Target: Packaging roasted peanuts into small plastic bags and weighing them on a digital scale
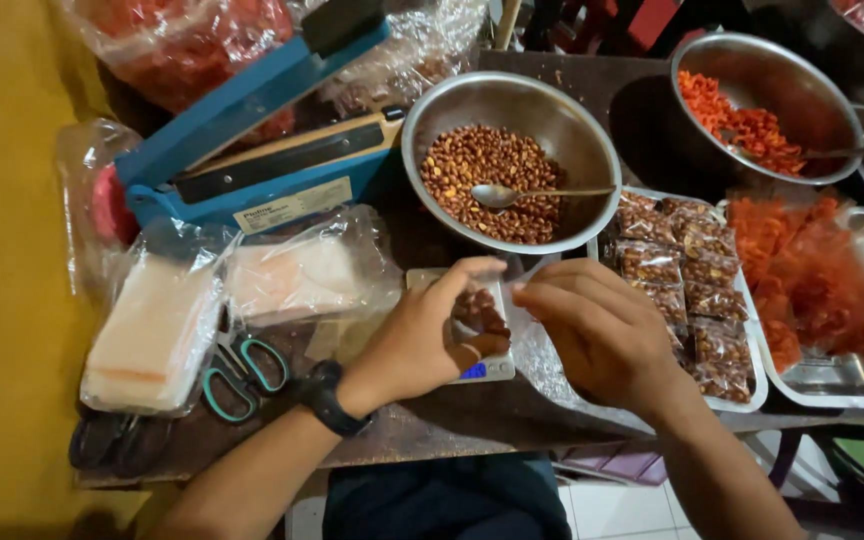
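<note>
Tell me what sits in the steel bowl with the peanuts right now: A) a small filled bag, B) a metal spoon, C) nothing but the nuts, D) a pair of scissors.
B: a metal spoon lies across the peanuts in the steel bowl, its handle pointing right toward the rim; the scissors lie on the table by the left hand.
</note>
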